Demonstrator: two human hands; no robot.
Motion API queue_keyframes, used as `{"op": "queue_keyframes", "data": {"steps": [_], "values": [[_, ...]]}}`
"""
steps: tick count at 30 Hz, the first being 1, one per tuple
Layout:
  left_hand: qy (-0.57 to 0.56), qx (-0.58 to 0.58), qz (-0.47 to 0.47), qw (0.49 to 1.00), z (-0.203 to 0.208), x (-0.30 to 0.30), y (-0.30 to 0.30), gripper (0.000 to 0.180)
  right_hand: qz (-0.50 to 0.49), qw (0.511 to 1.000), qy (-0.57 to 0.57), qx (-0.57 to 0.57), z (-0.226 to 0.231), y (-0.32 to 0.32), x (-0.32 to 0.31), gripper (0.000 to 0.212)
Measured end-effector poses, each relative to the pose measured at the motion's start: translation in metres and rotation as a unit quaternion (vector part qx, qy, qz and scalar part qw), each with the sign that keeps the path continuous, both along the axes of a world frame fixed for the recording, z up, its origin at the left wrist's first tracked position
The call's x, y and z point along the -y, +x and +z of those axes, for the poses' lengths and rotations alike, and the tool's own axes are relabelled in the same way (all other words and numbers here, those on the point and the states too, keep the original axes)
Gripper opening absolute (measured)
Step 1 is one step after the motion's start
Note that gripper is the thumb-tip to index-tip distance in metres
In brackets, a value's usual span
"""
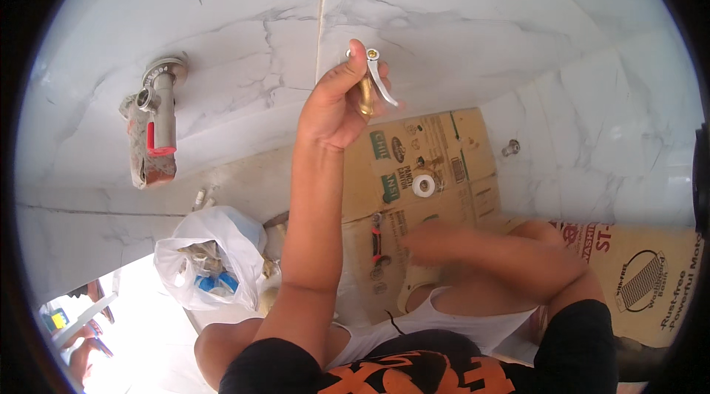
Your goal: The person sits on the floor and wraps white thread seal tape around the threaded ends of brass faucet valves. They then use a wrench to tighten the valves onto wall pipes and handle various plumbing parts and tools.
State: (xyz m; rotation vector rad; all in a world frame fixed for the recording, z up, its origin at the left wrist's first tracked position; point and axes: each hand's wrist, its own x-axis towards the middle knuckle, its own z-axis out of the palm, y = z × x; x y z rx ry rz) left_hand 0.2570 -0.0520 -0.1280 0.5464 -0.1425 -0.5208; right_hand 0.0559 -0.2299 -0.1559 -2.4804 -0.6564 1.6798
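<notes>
My left hand [347,94] is raised in front of the marbled wall, its fingers and thumb closed around a small brass tap [366,97] with a silver lever. The lever curves down beside the brass body. My right hand [423,244] is smeared by motion, low over the flattened cardboard [462,146]; its fingers cannot be made out. Near it on the cardboard lies a red and black hand tool [376,237], partly blurred in outline. Farther up on the same sheet rests a white roll of tape [423,186].
A metal valve with a red handle [160,139] sticks out of the left wall, a rough block [151,168] beside it. A pipe fitting [511,148] protrudes from the right wall. An open white plastic bag [214,265] and a printed carton [640,283] stand nearby.
</notes>
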Motion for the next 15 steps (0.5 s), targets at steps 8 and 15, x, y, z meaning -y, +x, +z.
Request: {"op": "queue_keyframes", "data": {"steps": [8, 15], "values": [[0.024, -0.009, -0.007, 1.000, 0.0059, -0.0005, 0.0074, 0.047, 0.019, 1.000, -0.016, -0.007, -0.0005, 0.0075, -0.0017, 0.030], [0.061, -0.010, 0.003, 0.998, 0.0087, -0.0009, 0.0059, 0.052, 0.020, 1.000, 0.002, 0.007, 0.0054, 0.0054, -0.0011, 0.030]]}}
